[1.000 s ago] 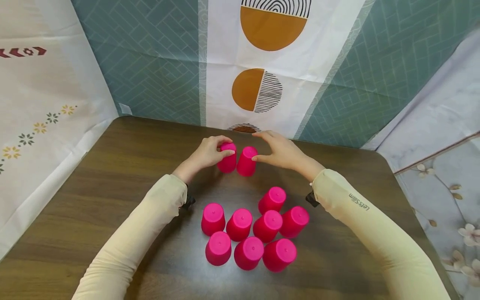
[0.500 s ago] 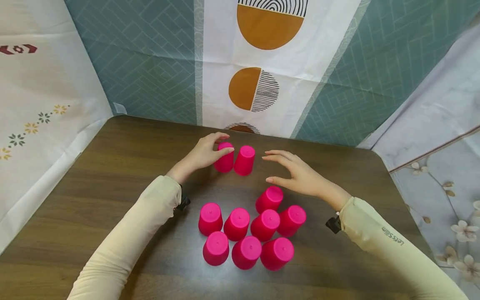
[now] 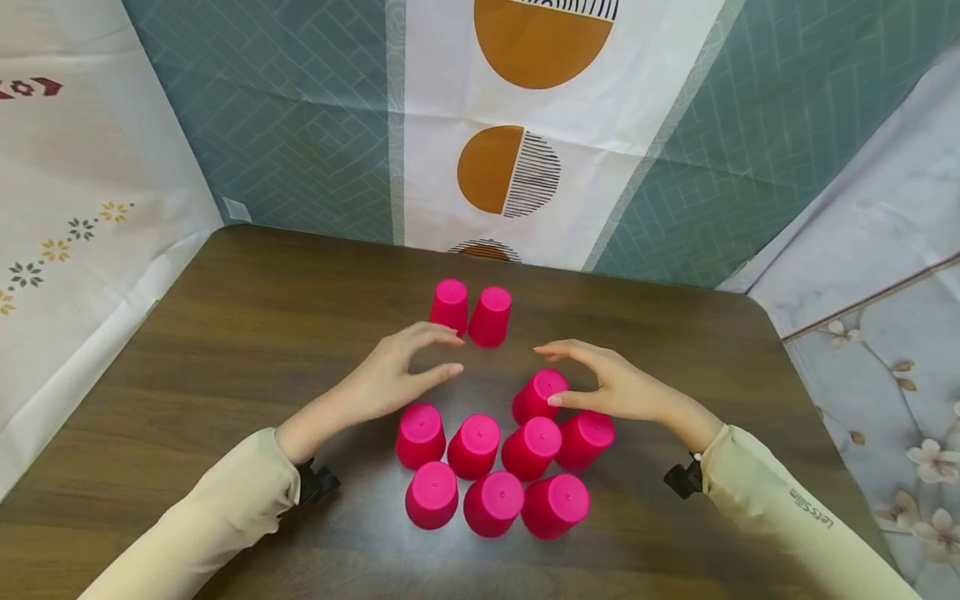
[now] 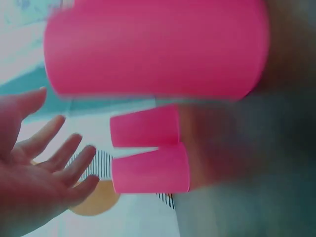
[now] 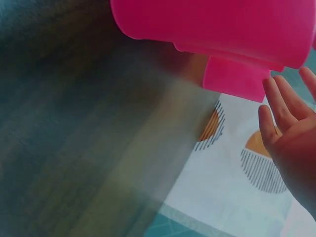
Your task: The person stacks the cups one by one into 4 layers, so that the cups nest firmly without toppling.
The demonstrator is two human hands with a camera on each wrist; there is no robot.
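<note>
Two upside-down pink cups, a left one (image 3: 448,305) and a right one (image 3: 490,318), stand side by side at the back of the table. My left hand (image 3: 390,371), fingers spread and relaxed, hovers in front of them and holds nothing. My right hand (image 3: 611,382) is at the rearmost cup (image 3: 538,397) of the near group, thumb over its side and fingers loosely extended; whether it touches is unclear. In the left wrist view a large near cup (image 4: 158,49) fills the top, beside the open left hand (image 4: 47,163).
Several more upside-down pink cups, such as a front one (image 3: 492,505), are clustered nearer on the wooden table (image 3: 247,333). A patterned cloth (image 3: 315,125) hangs behind the table's back edge.
My left hand has left the back left cup and come nearer and downward. My right hand moved from the back right cup rightward and nearer, to the rearmost cup of the group.
</note>
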